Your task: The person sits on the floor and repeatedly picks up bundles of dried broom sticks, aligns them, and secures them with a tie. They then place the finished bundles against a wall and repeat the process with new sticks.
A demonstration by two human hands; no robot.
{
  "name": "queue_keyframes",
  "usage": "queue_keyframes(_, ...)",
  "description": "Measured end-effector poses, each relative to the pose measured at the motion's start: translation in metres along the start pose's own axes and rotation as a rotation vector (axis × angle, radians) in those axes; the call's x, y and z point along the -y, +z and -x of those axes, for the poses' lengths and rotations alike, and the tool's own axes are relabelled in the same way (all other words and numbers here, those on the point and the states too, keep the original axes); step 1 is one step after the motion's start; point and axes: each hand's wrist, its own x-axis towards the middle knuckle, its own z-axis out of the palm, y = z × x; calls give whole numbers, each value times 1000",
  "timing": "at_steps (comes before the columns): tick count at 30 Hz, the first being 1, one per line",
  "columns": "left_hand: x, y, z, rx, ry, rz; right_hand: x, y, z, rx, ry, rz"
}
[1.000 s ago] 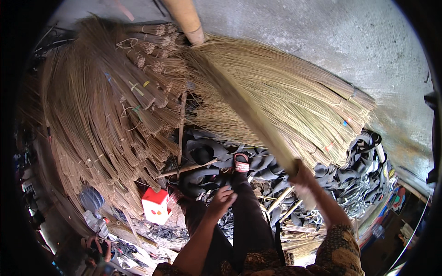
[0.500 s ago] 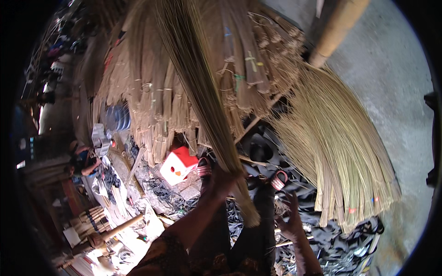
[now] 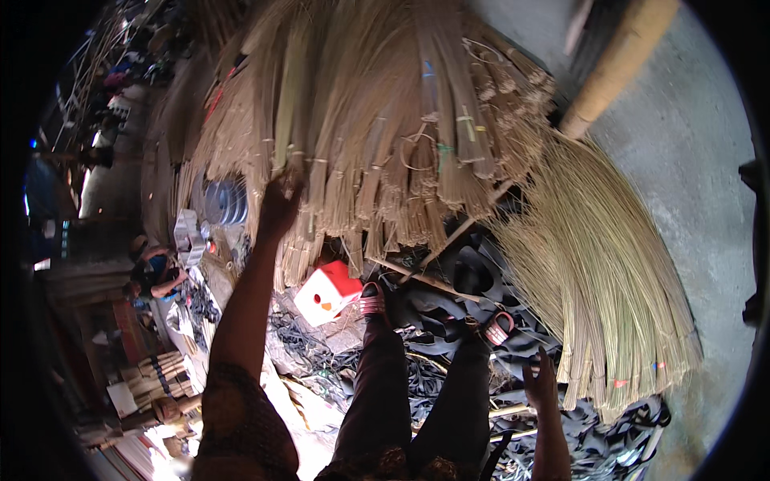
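Note:
My left arm reaches out to the pile of dry straw bundles [image 3: 385, 160]. At the pile's left part my left hand [image 3: 281, 204] is closed around the butt end of a greenish straw bundle [image 3: 290, 104], which lies on top with its long stems pointing away. The hand covers that end, and its fingers show only partly. My right hand [image 3: 541, 383] is held low at the right, fingers apart, with nothing in it. Beside it spreads a loose fan of greener straw [image 3: 609, 272], its cut ends toward me.
A red and white plastic container [image 3: 327, 295] stands on the floor near my sandalled feet. Black rubber-like strips [image 3: 601, 441] litter the ground. A thick bamboo pole [image 3: 622, 68] leans at the upper right by a grey wall [image 3: 682, 152]. Another person [image 3: 156, 272] sits at far left.
My left hand has swung the straw bundle away from in front of my legs, leftward and forward onto the pile. My right hand has shifted slightly right and stays empty.

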Motion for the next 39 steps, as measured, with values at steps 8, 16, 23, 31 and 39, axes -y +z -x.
queue_keyframes(8,-8,177,270,1023,36,299,-144,-37,-1,-351,336,170)
queue_keyframes(16,-60,205,402,1340,-365,141,-210,-93,-13,-550,774,320)
queue_keyframes(23,-77,186,369,1164,-626,265,-232,-157,-48,-781,675,483)
queue_keyframes(31,-76,176,356,1099,-715,222,-218,-289,-102,-851,476,857)
queue_keyframes(39,-89,177,373,1117,-745,184,-201,-355,-130,-524,663,873)
